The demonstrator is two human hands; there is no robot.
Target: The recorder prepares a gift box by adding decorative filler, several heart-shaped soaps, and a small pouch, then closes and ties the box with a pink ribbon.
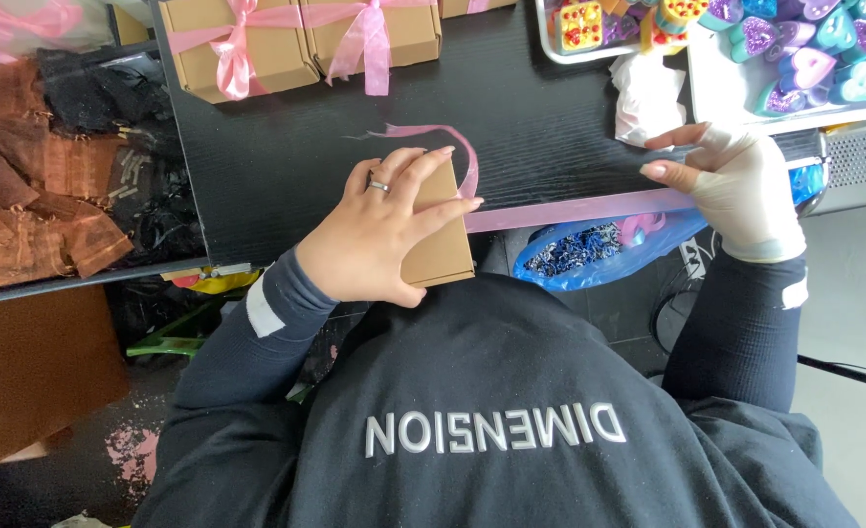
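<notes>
The small cardboard box (440, 249) sits at the near edge of the black table (286, 161), just in front of the person's dark sweatshirt. The left hand (379, 235) lies flat on its top, fingers spread and pressing down, a ring on 1 finger. A pink ribbon (570, 209) runs from under the box out to the right, where the right hand (741, 186) pinches it taut between thumb and fingers; the loose end curls up behind the box. Below the ribbon hangs a blue plastic bag (589, 254). Farther back stand 2 ribbon-tied boxes (301, 39) and white trays (721, 88) of colourful heart-shaped pieces.
</notes>
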